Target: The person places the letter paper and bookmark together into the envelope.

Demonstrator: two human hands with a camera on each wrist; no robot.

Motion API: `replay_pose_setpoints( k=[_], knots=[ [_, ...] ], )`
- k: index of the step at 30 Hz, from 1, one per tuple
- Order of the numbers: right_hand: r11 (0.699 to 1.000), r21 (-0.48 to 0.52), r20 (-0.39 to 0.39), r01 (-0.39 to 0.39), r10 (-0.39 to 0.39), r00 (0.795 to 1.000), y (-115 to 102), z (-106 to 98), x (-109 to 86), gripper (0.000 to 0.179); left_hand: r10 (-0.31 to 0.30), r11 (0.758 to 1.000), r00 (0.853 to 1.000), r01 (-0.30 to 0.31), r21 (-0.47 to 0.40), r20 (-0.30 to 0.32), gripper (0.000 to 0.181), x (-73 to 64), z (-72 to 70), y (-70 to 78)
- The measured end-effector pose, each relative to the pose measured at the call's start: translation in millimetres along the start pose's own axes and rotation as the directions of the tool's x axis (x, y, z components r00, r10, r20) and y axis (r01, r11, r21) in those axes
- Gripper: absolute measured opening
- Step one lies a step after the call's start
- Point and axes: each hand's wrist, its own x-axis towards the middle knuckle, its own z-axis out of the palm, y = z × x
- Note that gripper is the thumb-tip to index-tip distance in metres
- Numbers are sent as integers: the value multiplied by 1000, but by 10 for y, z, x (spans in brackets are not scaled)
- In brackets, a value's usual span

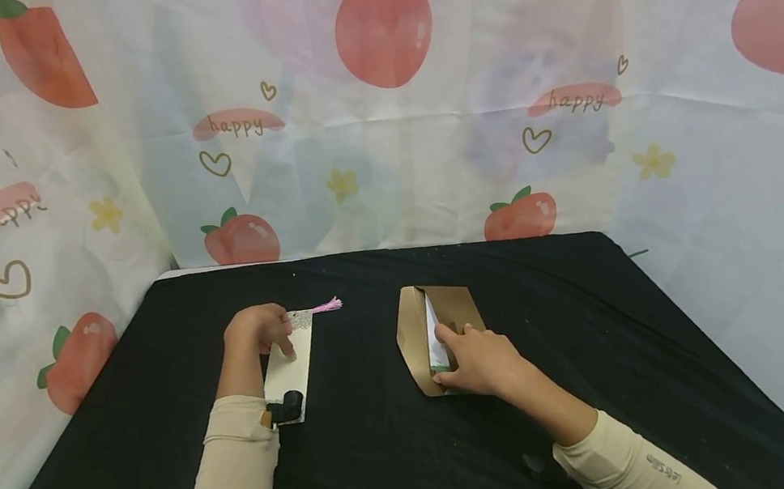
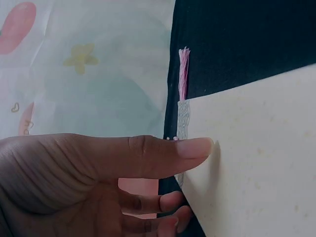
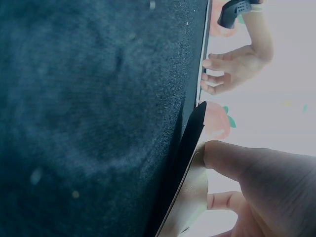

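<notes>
My left hand (image 1: 266, 329) pinches the upper end of a cream bookmark (image 1: 283, 376) with a lace-patterned band and a pink tassel (image 1: 328, 305). In the left wrist view the thumb lies flat across the bookmark (image 2: 256, 148), the other fingers curling past its edge. To the right, my right hand (image 1: 482, 356) holds a brown paper envelope (image 1: 413, 340) near its mouth, flap pointing left. White paper (image 1: 433, 321) with a green patch shows in the mouth. The right wrist view has the thumb at the edge of the envelope (image 3: 190, 197), seen nearly edge-on.
A black cloth (image 1: 374, 459) covers the table. Behind and beside it hang white curtains (image 1: 382, 164) printed with fruit, hearts and lettering. A small black wrist camera (image 1: 287, 407) on the left sleeve overlaps the bookmark's lower end in the head view.
</notes>
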Motion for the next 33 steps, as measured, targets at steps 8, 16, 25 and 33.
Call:
replay_pose_setpoints(
  k=[8, 16, 25, 33],
  knots=[
    [1000, -4, -5, 4, -4, 1000, 1, 4, -2, 66, -14, 999, 1000, 14, 43, 10, 29, 69, 29, 61],
    [1000, -11, 1, 6, -6, 1000, 1, 15, -2, 65, 86, 991, 996, -87, -98, -8, 30, 35, -1, 31],
    [1000, -10, 7, 5, -5, 1000, -10, 11, 2, 64, 261, 952, 964, -266, -154, -53, 31, 104, -43, -157],
    [1000, -22, 0, 13, -13, 1000, -15, 7, -6, 61, 329, 912, 937, -348, -218, -121, 35, 185, -29, -299]
  ],
)
